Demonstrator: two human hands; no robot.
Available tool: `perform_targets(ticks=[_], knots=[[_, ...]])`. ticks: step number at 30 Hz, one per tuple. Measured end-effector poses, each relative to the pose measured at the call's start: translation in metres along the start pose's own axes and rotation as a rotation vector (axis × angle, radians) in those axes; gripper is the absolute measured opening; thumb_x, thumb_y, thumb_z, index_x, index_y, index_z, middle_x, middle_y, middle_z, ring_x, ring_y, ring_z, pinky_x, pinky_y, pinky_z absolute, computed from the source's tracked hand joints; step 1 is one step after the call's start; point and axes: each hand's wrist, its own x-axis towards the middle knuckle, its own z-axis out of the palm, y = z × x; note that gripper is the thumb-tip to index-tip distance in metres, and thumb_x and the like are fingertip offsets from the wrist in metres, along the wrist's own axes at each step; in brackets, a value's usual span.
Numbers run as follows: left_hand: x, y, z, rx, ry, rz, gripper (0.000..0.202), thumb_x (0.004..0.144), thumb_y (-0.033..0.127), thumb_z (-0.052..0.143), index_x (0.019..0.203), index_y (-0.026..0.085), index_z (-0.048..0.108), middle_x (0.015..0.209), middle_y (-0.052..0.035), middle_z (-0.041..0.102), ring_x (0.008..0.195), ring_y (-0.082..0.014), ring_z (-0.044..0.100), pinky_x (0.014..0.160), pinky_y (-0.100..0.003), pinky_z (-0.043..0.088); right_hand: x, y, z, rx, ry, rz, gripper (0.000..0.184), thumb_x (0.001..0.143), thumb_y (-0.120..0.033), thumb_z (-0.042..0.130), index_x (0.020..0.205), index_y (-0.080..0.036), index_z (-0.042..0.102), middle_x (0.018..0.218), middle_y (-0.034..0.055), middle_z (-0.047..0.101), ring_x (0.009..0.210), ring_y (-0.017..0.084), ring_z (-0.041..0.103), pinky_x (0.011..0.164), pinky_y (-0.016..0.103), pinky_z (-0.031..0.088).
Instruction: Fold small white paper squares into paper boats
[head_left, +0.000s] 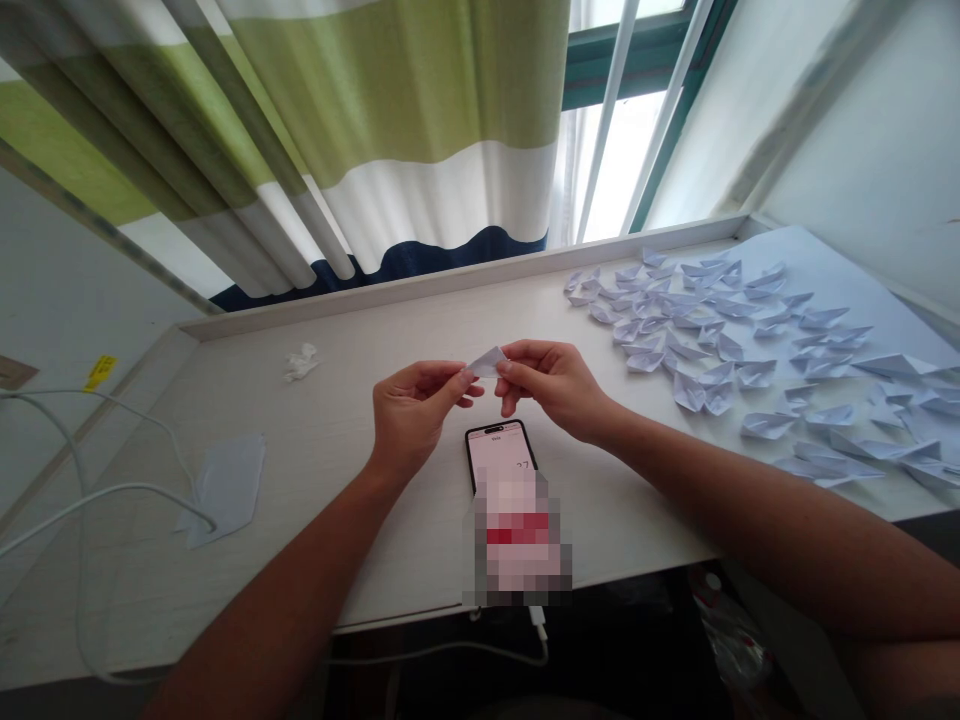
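A small folded piece of white paper (487,362) is held up between my two hands above the table. My left hand (414,412) pinches its left corner between thumb and fingers. On the other side, my right hand (553,382) grips the right edge, thumb in front. Part of the paper is hidden behind the fingertips. Just below the hands lies a phone (498,450), screen up, its lower part blurred out. Many folded paper boats (705,385) are spread over the right side of the table, beyond my right forearm.
The white table (360,340) has a raised rim at the back. At left lie a crumpled tissue (301,362), a flat white sheet (229,490) and white cables (97,505). A charging cable (536,625) hangs at the front edge. Striped curtains (420,100) hang behind.
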Motion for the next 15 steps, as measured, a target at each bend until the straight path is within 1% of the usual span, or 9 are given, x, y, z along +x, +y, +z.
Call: perform_targets(ticks=[3, 6, 8, 10, 12, 14, 15], knots=[[-0.001, 0.001, 0.001, 0.025, 0.013, 0.060, 0.013, 0.078, 0.023, 0.090, 0.085, 0.018, 0.080, 0.075, -0.0028, 0.081, 0.071, -0.0214, 0.081, 0.064, -0.032, 0.068, 0.000, -0.001, 0.000, 0.027, -0.008, 0.026, 0.033, 0.086, -0.043, 0.086, 0.098, -0.015, 0.074, 0.076, 0.0016, 0.076, 0.059, 0.012, 0.072, 0.060, 0.026, 0.062], [-0.001, 0.000, -0.002, 0.062, -0.002, 0.108, 0.010, 0.079, 0.021, 0.090, 0.084, 0.018, 0.082, 0.078, -0.0037, 0.082, 0.075, -0.0209, 0.081, 0.068, -0.032, 0.068, 0.000, -0.001, 0.000, 0.045, -0.007, 0.040, 0.032, 0.086, -0.042, 0.087, 0.096, -0.015, 0.074, 0.076, 0.0018, 0.076, 0.059, 0.012, 0.072, 0.061, 0.027, 0.062], [0.000, -0.001, -0.005, 0.076, -0.036, 0.133, 0.009, 0.081, 0.023, 0.088, 0.085, 0.018, 0.083, 0.083, -0.0046, 0.083, 0.077, -0.0198, 0.080, 0.068, -0.031, 0.067, 0.000, 0.000, 0.000, 0.051, -0.004, 0.036, 0.032, 0.086, -0.043, 0.087, 0.096, -0.014, 0.074, 0.076, 0.0016, 0.076, 0.059, 0.012, 0.072, 0.061, 0.026, 0.062], [0.003, 0.001, -0.008, 0.039, -0.071, 0.125, 0.011, 0.086, 0.029, 0.084, 0.088, 0.019, 0.083, 0.090, -0.0059, 0.083, 0.081, -0.0196, 0.079, 0.067, -0.031, 0.067, 0.001, 0.001, -0.001, 0.048, -0.005, 0.025, 0.034, 0.086, -0.043, 0.087, 0.100, -0.015, 0.074, 0.075, 0.0013, 0.076, 0.059, 0.012, 0.072, 0.061, 0.026, 0.062], [0.006, 0.003, -0.011, -0.065, -0.065, 0.056, 0.021, 0.092, 0.039, 0.078, 0.095, 0.019, 0.083, 0.096, -0.0068, 0.083, 0.084, -0.0205, 0.079, 0.066, -0.032, 0.067, 0.002, 0.003, -0.003, 0.035, -0.005, 0.011, 0.037, 0.086, -0.044, 0.087, 0.104, -0.015, 0.074, 0.076, 0.0008, 0.076, 0.059, 0.012, 0.072, 0.061, 0.026, 0.062], [0.010, 0.004, -0.014, -0.167, -0.051, -0.090, 0.032, 0.094, 0.049, 0.075, 0.101, 0.018, 0.081, 0.096, -0.0079, 0.083, 0.083, -0.0216, 0.080, 0.065, -0.032, 0.067, 0.002, 0.005, -0.004, 0.013, -0.011, 0.000, 0.038, 0.087, -0.046, 0.086, 0.107, -0.016, 0.073, 0.076, 0.0004, 0.075, 0.059, 0.012, 0.072, 0.062, 0.027, 0.063], [0.012, 0.004, -0.015, -0.187, -0.077, -0.188, 0.036, 0.093, 0.052, 0.076, 0.100, 0.017, 0.081, 0.094, -0.0090, 0.083, 0.080, -0.0220, 0.080, 0.064, -0.032, 0.066, 0.003, 0.006, -0.005, 0.001, -0.017, -0.003, 0.039, 0.088, -0.047, 0.086, 0.107, -0.016, 0.073, 0.077, 0.0003, 0.075, 0.060, 0.012, 0.072, 0.062, 0.027, 0.063]])
